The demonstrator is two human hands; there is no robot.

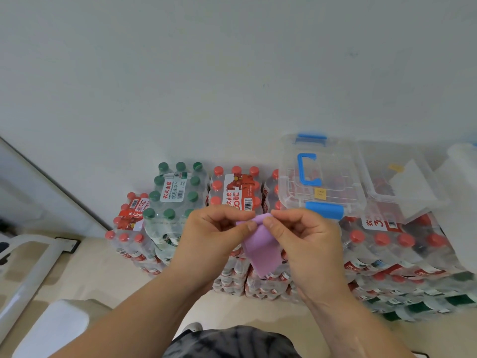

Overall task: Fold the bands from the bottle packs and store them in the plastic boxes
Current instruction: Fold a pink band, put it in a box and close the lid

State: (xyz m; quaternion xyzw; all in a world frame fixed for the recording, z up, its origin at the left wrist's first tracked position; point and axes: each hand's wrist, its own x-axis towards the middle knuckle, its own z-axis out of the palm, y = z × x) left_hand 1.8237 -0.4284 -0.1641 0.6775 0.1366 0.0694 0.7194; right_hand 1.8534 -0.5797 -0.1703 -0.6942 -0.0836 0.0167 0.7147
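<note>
A purple band [260, 250] hangs in front of me, folded over at its top edge. My left hand [211, 236] pinches that top edge from the left, and my right hand [307, 239] pinches it from the right, thumbs close together. Behind the hands, a clear plastic box with a blue handle and blue latches [320, 177] sits closed on top of the bottle packs. A second clear box [392, 174] stands open to its right.
Shrink-wrapped packs of water bottles, red-capped [235, 187] and green-capped [178, 187], are stacked against the pale wall. More red-capped packs [402, 251] lie under the boxes at right. A white frame [31, 262] stands on the beige floor at left.
</note>
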